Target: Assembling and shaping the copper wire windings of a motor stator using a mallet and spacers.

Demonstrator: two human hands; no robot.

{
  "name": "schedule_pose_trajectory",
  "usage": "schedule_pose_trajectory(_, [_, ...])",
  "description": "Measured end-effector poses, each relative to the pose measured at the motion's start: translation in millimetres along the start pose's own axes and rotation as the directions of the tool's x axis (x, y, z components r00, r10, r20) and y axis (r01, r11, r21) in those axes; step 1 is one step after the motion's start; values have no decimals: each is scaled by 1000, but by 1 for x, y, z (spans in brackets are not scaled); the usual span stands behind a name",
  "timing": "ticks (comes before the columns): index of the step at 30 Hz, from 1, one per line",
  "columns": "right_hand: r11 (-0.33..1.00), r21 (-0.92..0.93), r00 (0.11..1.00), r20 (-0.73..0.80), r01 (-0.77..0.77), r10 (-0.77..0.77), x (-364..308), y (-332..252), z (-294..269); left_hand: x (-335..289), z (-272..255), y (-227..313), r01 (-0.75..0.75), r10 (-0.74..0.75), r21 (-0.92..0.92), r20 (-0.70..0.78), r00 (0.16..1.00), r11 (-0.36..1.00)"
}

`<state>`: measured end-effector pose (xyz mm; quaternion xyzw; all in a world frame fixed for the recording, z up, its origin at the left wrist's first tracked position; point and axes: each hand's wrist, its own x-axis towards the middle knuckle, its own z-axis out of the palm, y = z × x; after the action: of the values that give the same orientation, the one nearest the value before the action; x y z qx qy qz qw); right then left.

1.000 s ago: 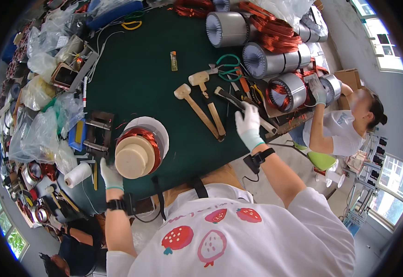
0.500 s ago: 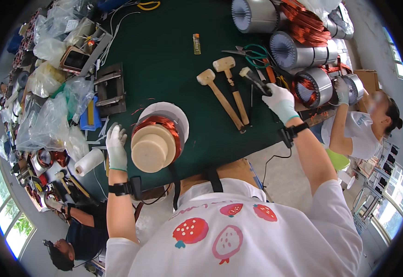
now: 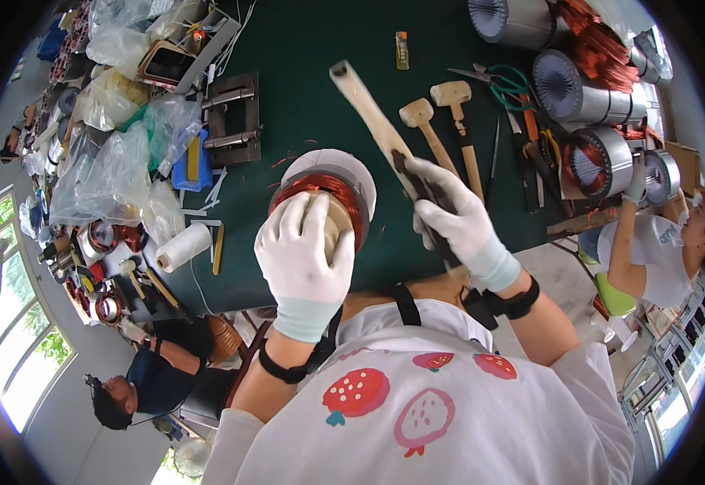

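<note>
My gloved left hand [image 3: 304, 246] lies over a cream stepped round block [image 3: 338, 222], fingers curled across its top and thumb at its side. The block sits on a ring of copper windings [image 3: 358, 200], inside a cylindrical piece with a pale rim [image 3: 366, 172]; the hand hides much of the block. In my gloved right hand [image 3: 457, 214] is a wooden stick [image 3: 368, 109] with a dark grip, closed in the fingers. The stick slants up and to the left over the table, its pale end raised beyond the windings.
Two mallets [image 3: 419, 113] lie right of the stick, near green-handled scissors [image 3: 507, 87] and a lighter [image 3: 401, 51]. Metal stator cores [image 3: 566, 85] line the right side, where a co-worker [image 3: 651, 250] handles one. Plastic bags [image 3: 118, 178] and a white thread spool [image 3: 184, 247] are at left.
My right hand has lifted the stick off the table and brought it left toward the windings. My left hand has moved from beside the cream block onto it. The view has shifted.
</note>
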<state>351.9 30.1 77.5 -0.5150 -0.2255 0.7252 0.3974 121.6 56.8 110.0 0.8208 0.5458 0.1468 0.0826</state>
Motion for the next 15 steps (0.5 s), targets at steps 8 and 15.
schedule_pose_trajectory(8, [996,84,979,202,-38,21,17,24,0,-8,9,-11,-58,58,16,-42,997,998])
schedule_pose_trajectory(15, [753,-495,900,199,433,-387,44,56,-6,-8,10,-15,-102,102,2,5,995,995])
